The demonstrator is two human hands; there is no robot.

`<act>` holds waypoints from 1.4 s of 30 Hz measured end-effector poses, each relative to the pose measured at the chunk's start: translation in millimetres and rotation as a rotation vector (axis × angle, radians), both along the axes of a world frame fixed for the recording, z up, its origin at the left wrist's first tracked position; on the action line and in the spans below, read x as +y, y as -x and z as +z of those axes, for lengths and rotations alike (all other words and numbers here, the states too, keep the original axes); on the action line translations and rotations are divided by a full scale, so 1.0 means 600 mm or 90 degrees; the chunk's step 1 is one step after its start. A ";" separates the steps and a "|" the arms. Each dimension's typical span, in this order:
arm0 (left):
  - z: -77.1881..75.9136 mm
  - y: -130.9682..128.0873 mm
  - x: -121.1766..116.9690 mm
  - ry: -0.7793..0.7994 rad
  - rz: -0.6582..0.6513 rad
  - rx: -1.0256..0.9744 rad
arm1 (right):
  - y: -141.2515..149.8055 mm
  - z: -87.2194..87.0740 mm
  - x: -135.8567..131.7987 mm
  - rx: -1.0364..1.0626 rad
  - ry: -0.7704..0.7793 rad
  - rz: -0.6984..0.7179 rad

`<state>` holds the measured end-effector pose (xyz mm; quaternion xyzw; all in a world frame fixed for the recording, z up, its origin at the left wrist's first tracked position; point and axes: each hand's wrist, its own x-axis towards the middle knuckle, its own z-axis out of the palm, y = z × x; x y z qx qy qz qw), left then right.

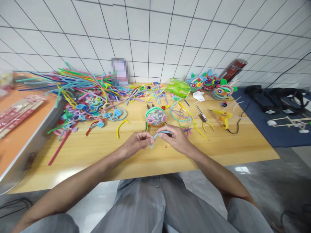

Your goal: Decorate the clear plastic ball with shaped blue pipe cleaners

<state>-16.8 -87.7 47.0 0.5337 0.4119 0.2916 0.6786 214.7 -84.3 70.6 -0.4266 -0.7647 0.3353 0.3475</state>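
Note:
A light blue pipe cleaner (158,133) is bent in an arc between my two hands, above the near middle of the table. My left hand (139,142) pinches its lower end between thumb and fingertips, and a short tip sticks out below. The other end passes under the fingers of my right hand (176,137), which are closed on it. Just beyond my hands sits a rounded craft piece (156,117) with a green rim, a glittery middle and pink coils on both sides. A small pink bit (166,146) lies below my right hand.
Loose pipe cleaners (85,85) are heaped at the back left. Pliers (205,121), a yellow glue gun (222,118) with its cord, and small scissors (181,112) lie to the right. Finished-looking decorated pieces (223,91) and a green packet (178,88) stand along the back.

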 end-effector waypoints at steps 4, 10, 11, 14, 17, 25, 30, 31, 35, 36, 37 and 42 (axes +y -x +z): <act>-0.012 0.008 0.016 0.023 0.043 -0.029 | 0.009 -0.003 0.022 0.011 0.029 -0.010; -0.033 0.015 0.031 0.075 0.115 -0.094 | 0.021 -0.013 0.055 -0.001 -0.046 0.015; -0.036 0.016 0.032 0.083 0.120 -0.102 | 0.022 -0.016 0.058 -0.001 -0.055 0.017; -0.044 0.017 0.033 0.106 0.127 -0.123 | 0.025 -0.025 0.061 -0.001 -0.062 0.027; -0.050 0.018 0.033 0.121 0.130 -0.138 | 0.025 -0.030 0.059 -0.007 -0.047 0.037; -0.053 0.018 0.033 0.143 0.106 -0.163 | 0.024 -0.044 0.045 -0.014 -0.031 0.048; -0.056 0.021 0.033 0.153 0.077 -0.157 | 0.021 -0.049 0.035 0.015 0.003 0.041; -0.057 0.021 0.032 0.154 0.072 -0.153 | 0.021 -0.050 0.034 0.019 0.015 0.038; -0.060 0.024 0.032 0.148 0.062 -0.134 | 0.021 -0.051 0.029 0.025 0.049 0.028; -0.060 0.025 0.032 0.144 0.059 -0.129 | 0.022 -0.051 0.029 0.024 0.049 0.026; -0.060 0.026 0.032 0.139 0.056 -0.124 | 0.023 -0.051 0.028 0.023 0.048 0.024; -0.056 0.026 0.032 0.126 0.041 -0.122 | 0.028 -0.049 0.027 0.016 0.047 0.015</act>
